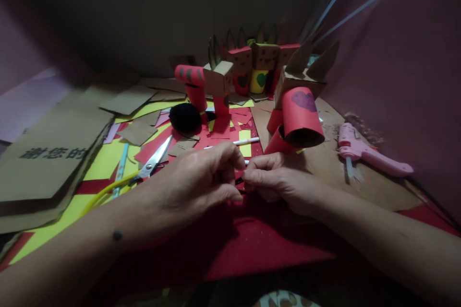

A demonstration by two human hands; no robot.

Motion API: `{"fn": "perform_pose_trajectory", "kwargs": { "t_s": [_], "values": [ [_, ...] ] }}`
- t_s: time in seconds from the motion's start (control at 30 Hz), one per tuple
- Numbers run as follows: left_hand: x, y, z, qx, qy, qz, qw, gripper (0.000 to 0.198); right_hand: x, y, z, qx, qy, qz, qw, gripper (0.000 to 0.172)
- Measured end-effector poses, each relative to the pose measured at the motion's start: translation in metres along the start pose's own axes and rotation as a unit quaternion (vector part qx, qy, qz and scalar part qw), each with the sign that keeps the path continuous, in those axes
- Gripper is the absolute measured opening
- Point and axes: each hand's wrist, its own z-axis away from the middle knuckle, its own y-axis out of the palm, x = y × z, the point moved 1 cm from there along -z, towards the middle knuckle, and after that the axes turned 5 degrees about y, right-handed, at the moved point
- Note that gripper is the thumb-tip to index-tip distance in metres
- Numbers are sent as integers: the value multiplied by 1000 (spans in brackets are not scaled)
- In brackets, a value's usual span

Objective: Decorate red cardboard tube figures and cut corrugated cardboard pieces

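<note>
My left hand is over the red tabletop with its fingers curled inward; what they hold is hidden. Facing it, my right hand pinches with thumb and forefinger at a thin black strand, which shows in the gap between the hands. A fuzzy black ball, perhaps yarn, lies beyond my left hand. White sticks lie just past my fingers. Behind my right hand, a red paper tube figure with a purple heart and a cardboard box head with ears lies tipped over.
Yellow-handled scissors lie open left of my left hand. A pink glue gun rests on cardboard at right. Several box-headed figures stand at the back. Paper scraps and a stack of printed cardboard cover the left.
</note>
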Motion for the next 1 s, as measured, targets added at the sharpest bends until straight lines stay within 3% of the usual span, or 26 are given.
{"fn": "perform_pose_trajectory", "kwargs": {
  "t_s": [0.2, 0.47, 0.7, 0.87, 1.0],
  "values": [
    [-3, 6, -2, -15, -36, -10, 999, 8, -1, 3, 0, 6, -15, 14, 1000, 30],
    [-8, 20, 0, -60, 31, -84, 994, 19, 1, 3, 0, 11, -23, 75, 997, 27],
    [-6, 22, -1, -122, 99, -145, 977, 25, -1, -2, -1, 58, -10, 95, 994, 38],
    [-1, 20, -4, -115, 125, -154, 973, 22, 1, -2, 2, 68, -26, 102, 992, 48],
    [2, 16, -5, -94, 108, -131, 981, 18, 1, -2, 1, 81, -41, 99, 991, 53]
  ]
}}
